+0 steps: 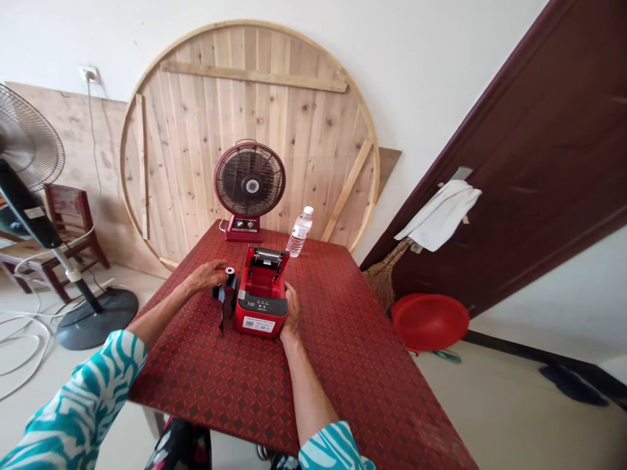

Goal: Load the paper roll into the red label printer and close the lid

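Note:
A red and black desktop printer (262, 303) stands on the table with its lid raised, showing a red inner bay. My right hand (292, 307) is pressed along the printer's right side, gripping it, with part of the fingers hidden behind the casing. Just left of the printer, my left hand (210, 275) has its fingers closed at a small roll (230, 271) with a white core end. A dark strip (226, 310) hangs from this roll toward the tabletop. Whether the roll also touches the table is hard to see.
A red table fan (249, 186) and a clear water bottle (299, 232) stand at the far end of the patterned table (353, 365). A large round wooden panel (304, 117) leans on the wall. A floor fan (73, 274) is at left, a red basin (431, 321) at right.

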`<state>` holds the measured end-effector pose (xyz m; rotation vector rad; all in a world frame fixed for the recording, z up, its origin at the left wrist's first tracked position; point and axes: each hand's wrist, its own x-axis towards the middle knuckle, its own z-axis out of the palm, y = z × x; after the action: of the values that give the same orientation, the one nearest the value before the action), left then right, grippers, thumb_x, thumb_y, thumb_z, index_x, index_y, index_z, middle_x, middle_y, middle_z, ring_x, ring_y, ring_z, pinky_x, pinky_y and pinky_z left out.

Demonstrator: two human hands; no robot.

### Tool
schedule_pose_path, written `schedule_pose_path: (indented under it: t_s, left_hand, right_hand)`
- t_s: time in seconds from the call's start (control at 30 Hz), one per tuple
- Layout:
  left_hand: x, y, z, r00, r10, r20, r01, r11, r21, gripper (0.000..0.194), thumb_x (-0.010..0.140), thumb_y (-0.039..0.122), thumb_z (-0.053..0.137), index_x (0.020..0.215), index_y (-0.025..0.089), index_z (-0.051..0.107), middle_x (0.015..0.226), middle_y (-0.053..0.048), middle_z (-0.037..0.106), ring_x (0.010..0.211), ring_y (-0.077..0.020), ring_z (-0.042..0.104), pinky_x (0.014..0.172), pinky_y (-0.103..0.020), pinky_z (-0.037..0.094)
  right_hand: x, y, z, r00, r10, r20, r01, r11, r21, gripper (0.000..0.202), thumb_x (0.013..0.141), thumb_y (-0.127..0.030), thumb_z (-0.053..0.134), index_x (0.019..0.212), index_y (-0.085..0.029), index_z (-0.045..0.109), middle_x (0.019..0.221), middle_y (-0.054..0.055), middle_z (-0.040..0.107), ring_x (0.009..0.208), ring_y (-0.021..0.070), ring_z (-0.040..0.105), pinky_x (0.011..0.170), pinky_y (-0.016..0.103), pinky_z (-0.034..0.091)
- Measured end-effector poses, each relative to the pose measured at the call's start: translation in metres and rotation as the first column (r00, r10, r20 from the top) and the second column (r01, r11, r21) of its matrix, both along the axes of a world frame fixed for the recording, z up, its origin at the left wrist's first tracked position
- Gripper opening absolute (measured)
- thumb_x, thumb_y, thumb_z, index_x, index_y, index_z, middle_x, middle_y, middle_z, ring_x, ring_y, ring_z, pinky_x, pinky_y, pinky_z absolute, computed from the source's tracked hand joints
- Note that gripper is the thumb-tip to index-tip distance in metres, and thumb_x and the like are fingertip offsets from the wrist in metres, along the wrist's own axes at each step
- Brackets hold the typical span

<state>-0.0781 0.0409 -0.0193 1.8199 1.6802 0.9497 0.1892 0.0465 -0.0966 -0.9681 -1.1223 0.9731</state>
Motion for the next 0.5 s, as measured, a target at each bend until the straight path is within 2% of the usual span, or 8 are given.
schedule_pose_path:
  t_s: [0.1, 0.23, 0.3, 0.37, 0.43, 0.5]
  left_hand:
    - [0.012, 0.011, 0.005, 0.978, 0.021, -0.206, -0.038, 0.996, -0.081, 0.025, 0.070, 0.018, 0.058, 0.093, 0.018, 0.066, 0.092, -0.006, 0.075, 0.095, -0.0250, 0.070, 0.081, -0.030, 0.051]
    - [0.020, 0.015, 0.004, 0.971, 0.060, -0.231, -0.080, 0.994, -0.079, 0.014, 0.072, 0.019, 0.057, 0.085, 0.018, 0.062, 0.084, -0.005, 0.074, 0.087, -0.0221, 0.070, 0.074, -0.027, 0.051]
    - [0.018, 0.013, 0.007, 0.989, 0.069, -0.133, -0.074, 0.997, -0.035, 0.016, 0.073, 0.023, 0.058, 0.089, 0.018, 0.060, 0.088, -0.004, 0.074, 0.088, -0.0207, 0.070, 0.077, -0.028, 0.052]
    - [0.015, 0.008, 0.016, 0.997, 0.060, 0.057, -0.062, 0.997, 0.047, 0.021, 0.073, 0.027, 0.059, 0.092, 0.018, 0.058, 0.089, -0.003, 0.073, 0.088, -0.0203, 0.069, 0.080, -0.030, 0.053]
    - [0.015, 0.003, 0.028, 0.974, -0.003, 0.226, -0.031, 0.989, 0.148, 0.028, 0.073, 0.033, 0.060, 0.096, 0.017, 0.058, 0.090, -0.004, 0.072, 0.087, -0.0212, 0.069, 0.082, -0.034, 0.054]
    - [0.021, -0.002, 0.040, 0.961, -0.103, 0.257, 0.046, 0.975, 0.218, 0.037, 0.075, 0.040, 0.062, 0.103, 0.016, 0.060, 0.096, -0.006, 0.072, 0.090, -0.0220, 0.068, 0.084, -0.036, 0.054]
  right_hand:
    - [-0.001, 0.000, 0.002, 1.000, -0.022, -0.015, 0.021, 0.999, -0.032, 0.048, 0.086, -0.054, 0.048, 0.117, -0.021, 0.064, 0.127, 0.007, 0.065, 0.120, 0.0234, 0.055, 0.105, 0.037, 0.038]
    - [-0.003, -0.003, 0.006, 1.000, -0.007, -0.029, 0.006, 1.000, -0.025, 0.050, 0.086, -0.055, 0.048, 0.118, -0.021, 0.064, 0.127, 0.008, 0.065, 0.117, 0.0223, 0.057, 0.102, 0.036, 0.040]
    - [-0.003, -0.004, 0.008, 0.999, -0.009, -0.038, 0.008, 1.000, -0.024, 0.050, 0.085, -0.056, 0.048, 0.118, -0.021, 0.064, 0.126, 0.008, 0.065, 0.116, 0.0222, 0.057, 0.101, 0.036, 0.041]
    - [-0.004, -0.005, 0.009, 0.999, -0.017, -0.045, 0.016, 0.999, -0.028, 0.049, 0.085, -0.056, 0.049, 0.116, -0.021, 0.065, 0.125, 0.008, 0.066, 0.115, 0.0222, 0.057, 0.100, 0.036, 0.041]
    - [-0.004, -0.004, 0.009, 0.998, -0.013, -0.058, 0.011, 0.999, -0.036, 0.048, 0.084, -0.056, 0.050, 0.115, -0.022, 0.065, 0.123, 0.007, 0.067, 0.114, 0.0223, 0.058, 0.100, 0.036, 0.041]
    - [-0.005, -0.003, 0.007, 0.997, 0.002, -0.079, -0.005, 0.999, -0.040, 0.048, 0.084, -0.057, 0.051, 0.116, -0.023, 0.065, 0.123, 0.006, 0.067, 0.114, 0.0224, 0.058, 0.100, 0.037, 0.041]
